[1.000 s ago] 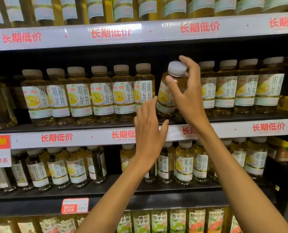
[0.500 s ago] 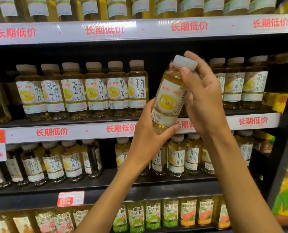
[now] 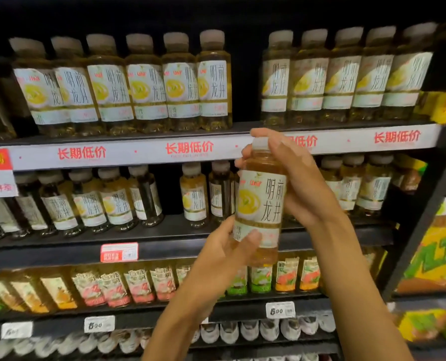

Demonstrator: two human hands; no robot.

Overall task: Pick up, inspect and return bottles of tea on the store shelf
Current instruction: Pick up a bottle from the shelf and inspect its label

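Bottle of tea (image 3: pixel 259 204) is held up in front of the shelves, pretty much upright, label turned toward the camera with the yellow cup graphic and dark characters readable. It's gripped by both hands. The right hand (image 3: pixel 298 183) is wrapped round the upper part, fingers curled behind the neck and shoulder, one fingertip laid over the pale cap (image 3: pixel 260 144). The left hand (image 3: pixel 224 248) is curled round the lower part, thumb pressed on the bottom band of the label, the other fingers hidden behind the bottle. The amber base can be seen below the left thumb.

Behind it, the upper shelf (image 3: pixel 128 138) is lined with matching bottles, and a gap (image 3: pixel 246 82) is seen between the left group and the right group, straight above the held bottle. A white price strip (image 3: pixel 107 153) with red characters is run along that shelf's edge. More of the same bottles are stood on the next shelf down (image 3: pixel 164 227), a bit sparser. Lower still, differently labelled drinks (image 3: pixel 138 282) are lined up, with white price tags (image 3: pixel 99 324) below. Everything's a bit blurred.
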